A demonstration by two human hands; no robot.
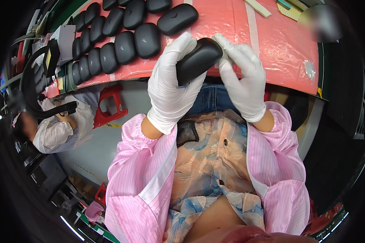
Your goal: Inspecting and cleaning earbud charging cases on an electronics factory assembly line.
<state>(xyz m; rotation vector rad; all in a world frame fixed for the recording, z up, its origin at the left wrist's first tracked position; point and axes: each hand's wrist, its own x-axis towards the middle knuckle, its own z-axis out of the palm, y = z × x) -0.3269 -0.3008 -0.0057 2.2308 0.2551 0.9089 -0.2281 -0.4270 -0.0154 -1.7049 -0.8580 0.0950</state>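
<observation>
Floral shirt [209,137] fronting, left fingers [183,44] are wrapping a black case [198,60], right fingers [228,47] half-closing on its end, likely steadying it.

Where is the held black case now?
The case is upper centre in the head view, between left hand and right hand, below-right of the nearest tabletop case.

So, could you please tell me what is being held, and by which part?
A black case: the left hand grips its left side; the right hand touches its right end.

left grip [170,87] holds black case [196,62], right grip [245,77] touches it
</observation>
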